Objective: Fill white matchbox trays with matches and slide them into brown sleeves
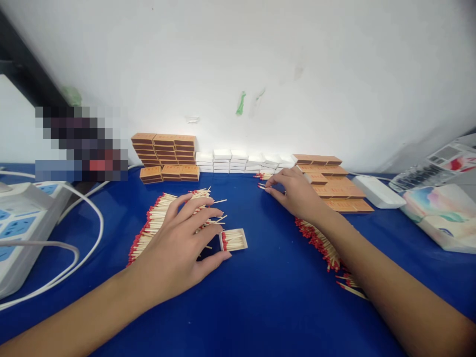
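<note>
My left hand (186, 233) lies over a pile of red-tipped matches (156, 218) on the blue table, fingers spread, thumb touching a small white tray (233, 240) partly filled with matches. My right hand (293, 191) reaches farther back, fingers bent down on a few loose matches (263, 185) near the white inner trays. Another row of matches (318, 240) runs under my right forearm.
Brown matchbox sleeves are stacked at the back left (163, 153) and at the right (334, 186). White inner trays (238, 161) line the wall. A power strip (22, 223) with white cables sits at left; a white adapter (377, 191) and tissue pack (442, 215) at right.
</note>
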`<state>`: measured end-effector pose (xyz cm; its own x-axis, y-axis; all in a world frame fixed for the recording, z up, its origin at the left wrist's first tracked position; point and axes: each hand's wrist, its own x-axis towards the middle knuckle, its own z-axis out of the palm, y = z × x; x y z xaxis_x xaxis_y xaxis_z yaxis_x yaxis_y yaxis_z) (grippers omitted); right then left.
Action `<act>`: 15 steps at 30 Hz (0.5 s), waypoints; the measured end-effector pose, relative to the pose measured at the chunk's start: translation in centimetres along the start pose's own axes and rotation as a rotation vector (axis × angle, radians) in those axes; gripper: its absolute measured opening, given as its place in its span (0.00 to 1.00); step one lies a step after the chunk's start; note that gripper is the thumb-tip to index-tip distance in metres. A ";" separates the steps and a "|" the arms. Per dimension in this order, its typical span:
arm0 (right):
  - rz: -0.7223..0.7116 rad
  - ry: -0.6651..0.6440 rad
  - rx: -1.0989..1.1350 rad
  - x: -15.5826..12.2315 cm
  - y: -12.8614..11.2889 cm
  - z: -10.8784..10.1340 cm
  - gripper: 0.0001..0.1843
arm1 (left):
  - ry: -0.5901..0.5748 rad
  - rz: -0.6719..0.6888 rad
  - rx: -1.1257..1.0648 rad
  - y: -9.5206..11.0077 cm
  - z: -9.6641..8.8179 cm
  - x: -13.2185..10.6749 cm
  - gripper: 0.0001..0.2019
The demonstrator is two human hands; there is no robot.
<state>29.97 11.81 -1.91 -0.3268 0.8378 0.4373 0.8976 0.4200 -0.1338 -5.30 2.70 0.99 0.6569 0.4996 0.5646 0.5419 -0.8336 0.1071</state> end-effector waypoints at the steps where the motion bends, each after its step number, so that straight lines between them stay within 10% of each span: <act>1: 0.003 -0.001 0.001 0.0 0.0 0.0 0.07 | 0.001 0.001 0.002 0.0 0.0 0.0 0.10; 15: -0.102 -0.054 0.136 -0.5 -3.5 -2.0 0.07 | 0.014 -0.046 0.049 -0.1 0.0 0.0 0.10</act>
<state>27.61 9.20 0.15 -0.4324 0.8045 0.4072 0.8121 0.5437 -0.2118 -5.39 2.75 0.96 0.6232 0.5337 0.5717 0.5966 -0.7970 0.0938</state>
